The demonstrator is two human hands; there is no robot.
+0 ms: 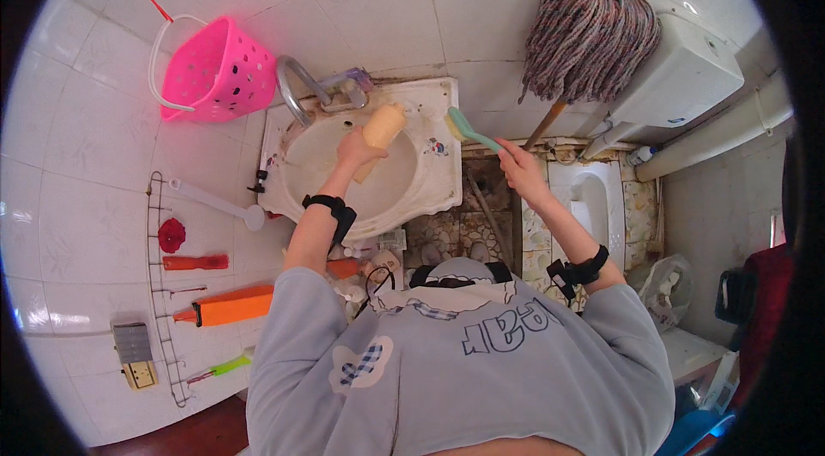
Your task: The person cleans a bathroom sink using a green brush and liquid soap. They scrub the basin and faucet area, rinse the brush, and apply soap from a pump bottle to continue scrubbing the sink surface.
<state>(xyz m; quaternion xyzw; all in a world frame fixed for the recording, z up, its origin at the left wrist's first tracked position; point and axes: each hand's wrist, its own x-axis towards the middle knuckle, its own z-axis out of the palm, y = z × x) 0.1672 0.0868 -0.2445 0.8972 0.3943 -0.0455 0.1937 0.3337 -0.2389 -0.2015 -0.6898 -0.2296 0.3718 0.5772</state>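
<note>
My left hand [361, 148] grips a yellowish-orange bottle [385, 123] and holds it tilted over the basin of a white ceramic sink [440, 179]. The fingers wrap around its side. To the right, my right hand [521, 169] holds the handle of a light green scrub brush [475, 135]; its pale bristles face the sink's right rim. Whether the bristles touch the rim I cannot tell. A curved metal faucet [298, 92] stands at the sink's back left, beside a purple item [353, 77] on the back ledge.
A pink perforated basket [222, 72] hangs at the upper left. A string mop [590, 37] leans near a white cistern [683, 72], above a squat toilet [590, 198]. A wire rack [155, 269] with brushes is on the left wall. Bottles and other items stand below the sink.
</note>
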